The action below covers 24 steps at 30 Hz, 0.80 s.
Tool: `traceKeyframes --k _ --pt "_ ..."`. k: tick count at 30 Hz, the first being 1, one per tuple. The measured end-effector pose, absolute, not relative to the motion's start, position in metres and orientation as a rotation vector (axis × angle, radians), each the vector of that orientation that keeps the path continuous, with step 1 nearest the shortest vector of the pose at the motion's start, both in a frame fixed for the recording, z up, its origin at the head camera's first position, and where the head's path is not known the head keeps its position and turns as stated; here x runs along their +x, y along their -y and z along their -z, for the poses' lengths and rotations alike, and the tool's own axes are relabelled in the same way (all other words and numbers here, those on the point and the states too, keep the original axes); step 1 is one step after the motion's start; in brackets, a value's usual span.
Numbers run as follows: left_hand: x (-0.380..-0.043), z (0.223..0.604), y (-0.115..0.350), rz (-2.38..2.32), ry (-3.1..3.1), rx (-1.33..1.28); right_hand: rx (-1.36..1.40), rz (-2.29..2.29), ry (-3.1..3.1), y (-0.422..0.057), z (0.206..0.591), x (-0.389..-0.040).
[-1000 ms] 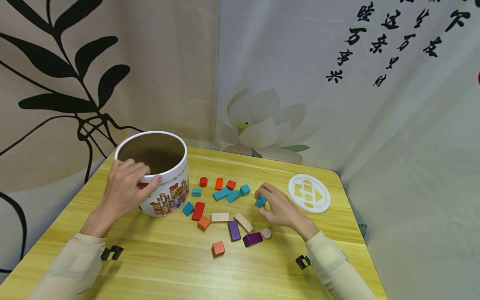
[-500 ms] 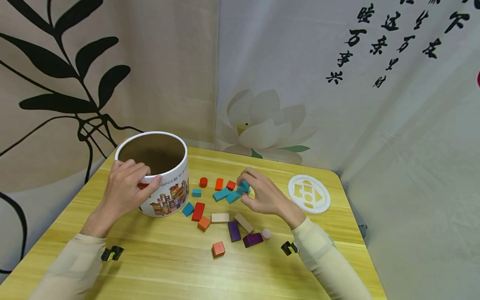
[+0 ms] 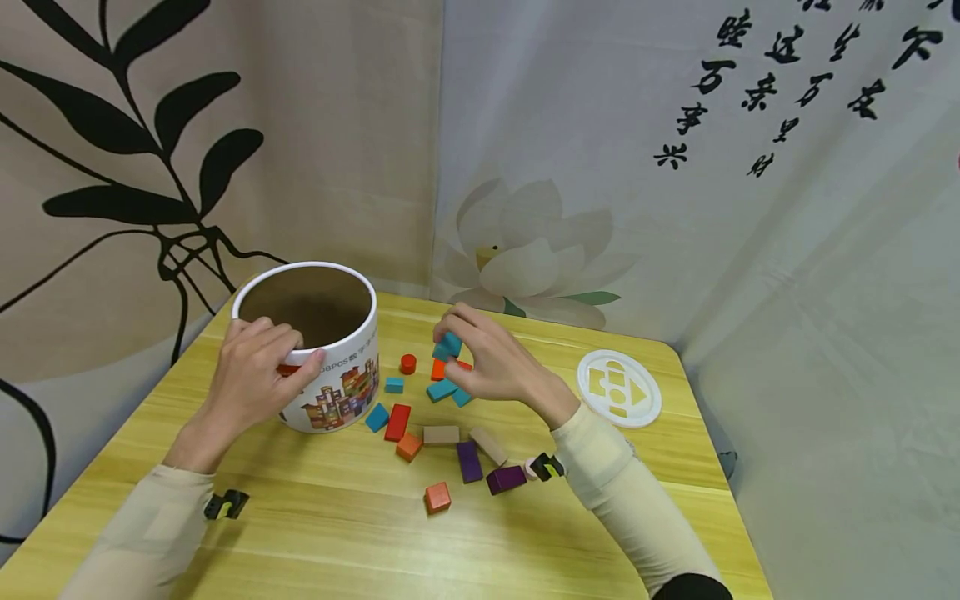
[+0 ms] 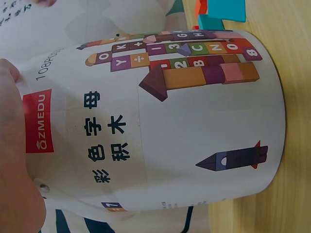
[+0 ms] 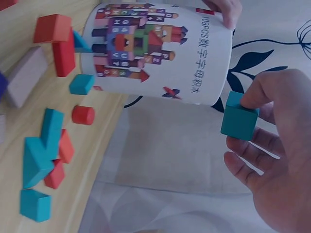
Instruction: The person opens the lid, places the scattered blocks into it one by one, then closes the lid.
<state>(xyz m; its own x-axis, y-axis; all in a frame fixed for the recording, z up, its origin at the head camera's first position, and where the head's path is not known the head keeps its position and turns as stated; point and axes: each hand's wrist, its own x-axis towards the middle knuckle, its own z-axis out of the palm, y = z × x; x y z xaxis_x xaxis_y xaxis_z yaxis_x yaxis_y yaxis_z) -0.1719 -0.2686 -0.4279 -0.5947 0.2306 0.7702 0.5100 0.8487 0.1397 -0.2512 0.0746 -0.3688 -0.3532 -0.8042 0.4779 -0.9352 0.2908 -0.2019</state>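
My left hand grips the near rim of a white cylindrical tub, thumb outside and fingers hooked over the edge. Printed building-block pictures cover the tub's side, and its top is uncovered. Between thumb and fingers of my right hand is a teal cube, raised above the table to the right of the tub. Beneath that hand, in the head view, lie a teal rectangular block and a partly hidden orange-red block. The tub's bottom is out of sight.
Several loose wooden blocks lie mid-table, among them a red cylinder, a purple block and an orange-pink cube. A white round lid with shaped cutouts lies at the right. Fabric curtains stand behind the table.
My right hand has moved left and slightly up with the teal cube, from near the lid to above the red and teal blocks. The left hand keeps its grip on the tub.
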Motion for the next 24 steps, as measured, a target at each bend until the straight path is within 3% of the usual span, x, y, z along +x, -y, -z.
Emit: traceKeyframes --k 24 --pt "-0.173 0.428 0.265 0.482 2.125 -0.550 1.684 -0.588 2.219 -0.002 0.319 -0.266"
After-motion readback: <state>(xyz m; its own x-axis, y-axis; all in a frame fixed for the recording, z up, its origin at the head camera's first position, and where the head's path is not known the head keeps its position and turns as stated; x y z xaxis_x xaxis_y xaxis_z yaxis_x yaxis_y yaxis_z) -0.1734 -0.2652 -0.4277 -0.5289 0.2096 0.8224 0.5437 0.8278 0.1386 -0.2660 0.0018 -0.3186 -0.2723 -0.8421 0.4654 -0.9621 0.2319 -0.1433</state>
